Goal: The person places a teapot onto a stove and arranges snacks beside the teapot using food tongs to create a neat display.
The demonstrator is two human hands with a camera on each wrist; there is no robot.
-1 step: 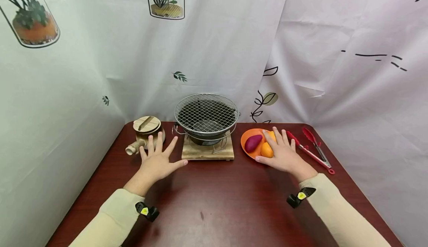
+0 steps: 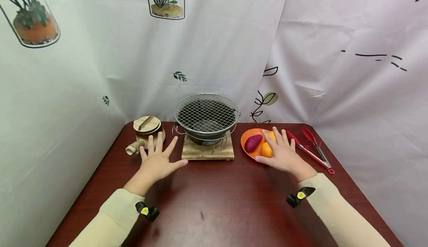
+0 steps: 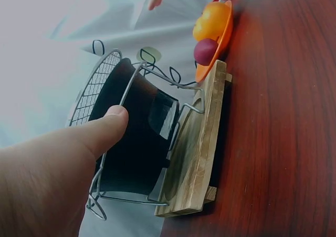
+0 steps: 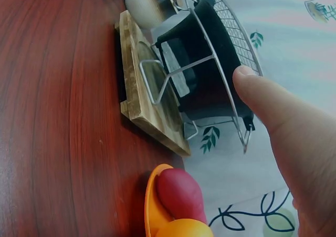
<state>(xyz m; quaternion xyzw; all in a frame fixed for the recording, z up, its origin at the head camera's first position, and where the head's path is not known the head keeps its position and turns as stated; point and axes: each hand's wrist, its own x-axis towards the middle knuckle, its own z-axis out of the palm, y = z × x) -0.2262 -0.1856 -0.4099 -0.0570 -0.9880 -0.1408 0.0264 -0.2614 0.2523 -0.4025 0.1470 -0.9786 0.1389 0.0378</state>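
My left hand point(image 2: 156, 164) hovers with fingers spread, nearest a small pot point(image 2: 148, 125) that has a wooden lid and a side handle point(image 2: 133, 148). Spread likewise, my right hand point(image 2: 284, 156) is over the right side of an orange plate point(image 2: 253, 131) and holds nothing. On the plate lie a purple oval vegetable or fruit point(image 2: 253, 143) and an orange round fruit point(image 2: 266, 150); another yellow-orange piece is partly behind my fingers. Between the hands stands a black tabletop grill point(image 3: 136, 148) with a wire mesh top point(image 2: 207, 113), on a wooden base point(image 2: 194, 154).
Red-tipped tongs point(image 2: 322, 157) lie at the table's right side, partly behind my right hand. The dark red table point(image 2: 214, 198) runs back to a printed white curtain point(image 2: 220, 54), which also hangs along both sides.
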